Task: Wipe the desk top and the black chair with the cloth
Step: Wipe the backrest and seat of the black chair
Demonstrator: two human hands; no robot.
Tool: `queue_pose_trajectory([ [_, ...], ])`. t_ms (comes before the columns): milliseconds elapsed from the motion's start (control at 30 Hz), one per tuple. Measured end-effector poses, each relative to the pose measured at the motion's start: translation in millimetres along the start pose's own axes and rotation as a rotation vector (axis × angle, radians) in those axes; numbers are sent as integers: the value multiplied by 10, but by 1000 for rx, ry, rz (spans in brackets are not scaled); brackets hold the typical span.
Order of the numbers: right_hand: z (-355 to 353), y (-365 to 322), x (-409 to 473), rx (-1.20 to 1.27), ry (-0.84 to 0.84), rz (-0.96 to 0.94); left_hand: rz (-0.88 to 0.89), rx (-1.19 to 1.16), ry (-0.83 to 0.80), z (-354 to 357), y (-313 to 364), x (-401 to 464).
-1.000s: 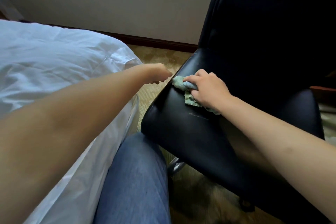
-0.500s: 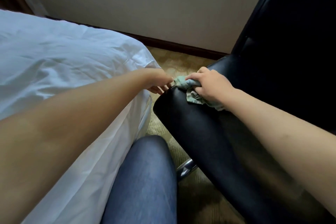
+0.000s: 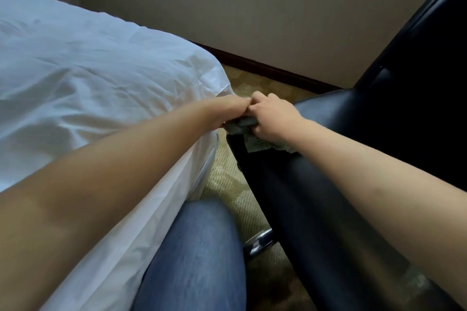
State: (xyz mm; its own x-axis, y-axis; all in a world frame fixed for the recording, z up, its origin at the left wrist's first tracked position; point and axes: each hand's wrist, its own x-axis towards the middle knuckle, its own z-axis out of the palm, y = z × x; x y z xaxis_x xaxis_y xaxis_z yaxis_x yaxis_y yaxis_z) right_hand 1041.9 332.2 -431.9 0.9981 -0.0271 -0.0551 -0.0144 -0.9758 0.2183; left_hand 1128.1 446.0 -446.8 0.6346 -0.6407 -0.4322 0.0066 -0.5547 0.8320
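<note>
A rumpled white bed sheet (image 3: 83,78), soft and creased, lies left of the black chair (image 3: 328,199). The left hand (image 3: 231,111) reaches across it to the chair seat's near-left corner, fingers curled down onto the cloth (image 3: 238,126); whether it actually grips the cloth cannot be told. A blue denim knee (image 3: 199,255) sits left of the chair's seat edge. The cloth, pale green and bunched, lies on that same corner of the smooth, glossy leather-like seat. The right hand (image 3: 271,117) is closed over it, touching the left hand. No writing is readable.
</note>
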Motion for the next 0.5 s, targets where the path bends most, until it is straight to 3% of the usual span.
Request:
queue_pose_trajectory([
  [100,52,-93,-7,-57,2,-34,-63,49,2,1,26,-47],
  [367,154,-198,-1278,-102,-132,-567,-97,-18,-99,25,11,-124],
  [500,77,0,-989,-41,-122,-529,-80,-31,-33,53,-14,-110],
])
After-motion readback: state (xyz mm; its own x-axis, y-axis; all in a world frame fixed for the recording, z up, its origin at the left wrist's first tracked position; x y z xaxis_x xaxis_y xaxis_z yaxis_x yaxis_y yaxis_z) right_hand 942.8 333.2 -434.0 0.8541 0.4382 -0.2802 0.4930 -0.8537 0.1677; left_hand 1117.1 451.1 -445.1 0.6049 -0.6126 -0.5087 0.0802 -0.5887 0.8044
